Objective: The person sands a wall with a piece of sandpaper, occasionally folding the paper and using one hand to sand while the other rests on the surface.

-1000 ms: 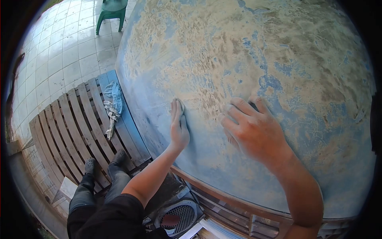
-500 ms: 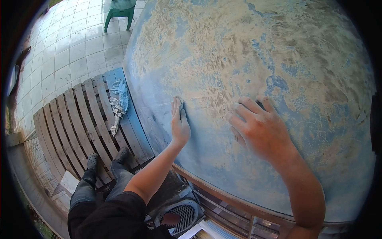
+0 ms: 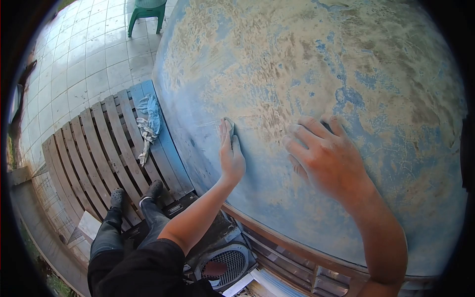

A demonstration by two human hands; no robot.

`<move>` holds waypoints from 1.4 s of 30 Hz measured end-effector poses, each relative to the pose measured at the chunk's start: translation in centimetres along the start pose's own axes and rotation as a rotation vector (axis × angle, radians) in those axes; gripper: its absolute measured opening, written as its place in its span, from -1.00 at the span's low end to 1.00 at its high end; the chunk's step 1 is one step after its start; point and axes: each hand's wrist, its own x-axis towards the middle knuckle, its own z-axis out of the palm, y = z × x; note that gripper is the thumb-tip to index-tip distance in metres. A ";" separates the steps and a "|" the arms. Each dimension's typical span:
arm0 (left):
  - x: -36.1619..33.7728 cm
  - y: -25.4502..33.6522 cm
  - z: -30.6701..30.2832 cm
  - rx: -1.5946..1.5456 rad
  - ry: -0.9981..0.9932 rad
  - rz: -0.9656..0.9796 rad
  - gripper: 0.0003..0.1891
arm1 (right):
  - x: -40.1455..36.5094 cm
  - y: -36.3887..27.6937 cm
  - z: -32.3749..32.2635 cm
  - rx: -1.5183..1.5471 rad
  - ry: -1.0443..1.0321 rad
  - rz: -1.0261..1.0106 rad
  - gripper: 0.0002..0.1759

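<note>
A large curved panel [image 3: 307,208], blue and beige with worn, patchy paint, fills the right half of the view. My left hand [image 3: 232,156] lies edge-up near its left side, fingers straight and together, pressing a thin grey-green piece [image 3: 230,126] that looks like sandpaper against the panel. Most of that piece is hidden behind the fingers. Further right, my right hand [image 3: 324,153] rests on the panel with fingers spread and bent. Nothing shows in it, though the underside of the palm is hidden. Pale dust coats the fingers of both hands.
My feet stand on a slatted wooden platform [image 3: 101,156], where a blue and white rag [image 3: 150,123] lies. A green plastic chair [image 3: 147,15] is on the tiled floor [image 3: 79,64]. Below the panel sit a round mesh grille [image 3: 225,265] and a slatted front [image 3: 287,262].
My left hand has slid a little to the right with the grey-green piece. My right hand stays almost in place, and the view has shifted slightly.
</note>
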 end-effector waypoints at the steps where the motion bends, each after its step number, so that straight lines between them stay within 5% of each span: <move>1: -0.3 0.8 0.3 -0.031 0.012 -0.010 -0.39 | 0.0 0.1 0.0 0.003 0.004 0.007 -0.91; 7: -2.9 1.8 -1.2 0.161 -0.266 0.353 -0.38 | 0.1 0.2 -0.2 0.024 0.003 -0.017 -0.91; 13: -1.5 0.7 -0.1 0.144 -0.074 0.175 -0.38 | 0.1 0.2 -0.2 0.013 0.003 0.010 -0.91; 15: -2.8 3.2 0.2 0.115 -0.128 0.151 -0.37 | 0.1 0.2 -0.5 0.043 -0.087 0.033 -0.74; 21: -3.1 1.4 -0.8 0.131 -0.301 0.455 -0.40 | 0.2 0.1 -0.2 0.043 0.027 0.017 -0.91; 26: -0.9 -1.7 -0.1 0.066 0.022 -0.007 -0.42 | 0.3 0.0 -0.3 0.063 0.013 0.020 -0.92; 30: -3.9 2.4 -0.2 0.027 -0.133 0.128 -0.39 | 0.4 0.2 -0.3 0.059 0.013 0.024 -0.92; 35: -2.5 -0.3 -0.9 0.122 -0.167 0.189 -0.41 | 0.5 0.1 -0.5 0.083 0.003 0.031 -0.91; 37: 0.1 -2.3 -0.6 0.154 0.059 -0.137 -0.44 | 0.3 0.1 -0.4 0.095 -0.008 0.034 -0.91; 40: 1.2 -2.1 0.6 -0.021 0.154 -0.282 -0.46 | 0.4 0.3 -0.1 0.045 -0.014 0.018 -0.91; 42: -0.9 -0.3 0.8 -0.018 0.086 -0.174 -0.46 | 0.2 0.2 0.1 0.053 0.037 0.021 -0.90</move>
